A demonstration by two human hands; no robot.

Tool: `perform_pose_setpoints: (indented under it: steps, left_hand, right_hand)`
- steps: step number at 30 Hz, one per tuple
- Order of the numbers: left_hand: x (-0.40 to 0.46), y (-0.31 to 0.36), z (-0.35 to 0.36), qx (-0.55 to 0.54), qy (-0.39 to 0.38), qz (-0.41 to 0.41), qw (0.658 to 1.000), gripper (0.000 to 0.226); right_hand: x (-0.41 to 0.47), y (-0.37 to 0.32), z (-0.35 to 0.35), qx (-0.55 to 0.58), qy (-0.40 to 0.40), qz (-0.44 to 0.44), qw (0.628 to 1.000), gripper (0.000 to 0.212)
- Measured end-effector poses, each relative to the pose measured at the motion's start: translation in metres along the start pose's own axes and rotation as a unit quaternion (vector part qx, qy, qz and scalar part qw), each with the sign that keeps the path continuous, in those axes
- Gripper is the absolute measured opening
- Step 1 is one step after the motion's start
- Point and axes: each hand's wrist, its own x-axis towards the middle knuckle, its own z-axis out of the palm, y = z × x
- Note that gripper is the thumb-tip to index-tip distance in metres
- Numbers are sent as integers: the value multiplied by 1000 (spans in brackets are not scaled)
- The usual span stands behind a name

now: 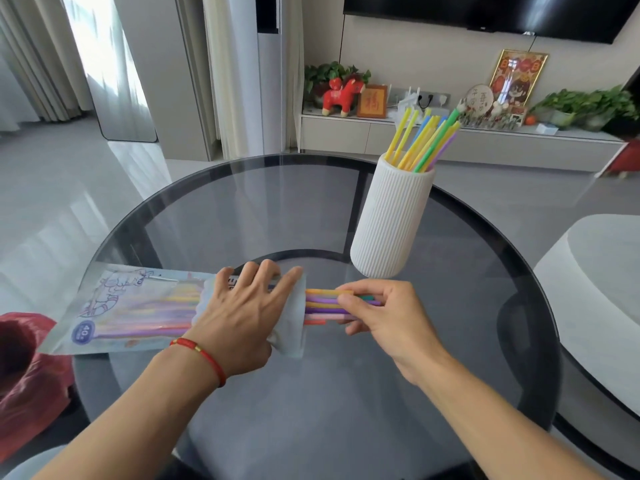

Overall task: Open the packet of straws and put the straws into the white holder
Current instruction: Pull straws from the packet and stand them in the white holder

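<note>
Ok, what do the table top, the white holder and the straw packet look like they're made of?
Table top: probably smoked glass, glossy; the floor and frame show through it and it reflects light.
White holder: matte and finely ribbed, perhaps ceramic or plastic; the look leaves it open.
Straw packet: thin, frosted, flexible plastic film; the coloured straws show through it and it crumples under the left hand.
</note>
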Motion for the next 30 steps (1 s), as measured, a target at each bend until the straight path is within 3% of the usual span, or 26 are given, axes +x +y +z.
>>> perform_pose_setpoints:
  steps: [8, 12, 17, 22, 26, 28, 30]
  left_hand:
    - [-2, -3, 2, -26, -10, 6, 1000, 118]
    - [-3, -6, 1, -50, -25, 2, 998, 117]
    - [-3, -8, -2, -70, -38, -2, 997, 111]
    - [-4, 3, -5, -156, -42, -2, 987, 88]
    - [3, 17, -3, -141, 16, -16, 990, 59]
    - [5, 21, 0, -109, 36, -4, 993, 50]
    - [6, 21, 1, -87, 48, -5, 995, 44]
  right_hand:
    - [5, -9, -23, -109, 17, -58, 992, 14]
    - [2, -16, -35, 30, -30, 8, 999, 13]
    - [5, -21, -51, 133, -7, 62, 989, 16]
    - [2, -19, -49, 104, -17, 60, 993, 13]
    - [0, -21, -47, 108, -31, 54, 992, 14]
    - [-1, -24, -45, 149, -60, 52, 986, 20]
    - [-3, -26, -40, 237, -73, 61, 967, 39]
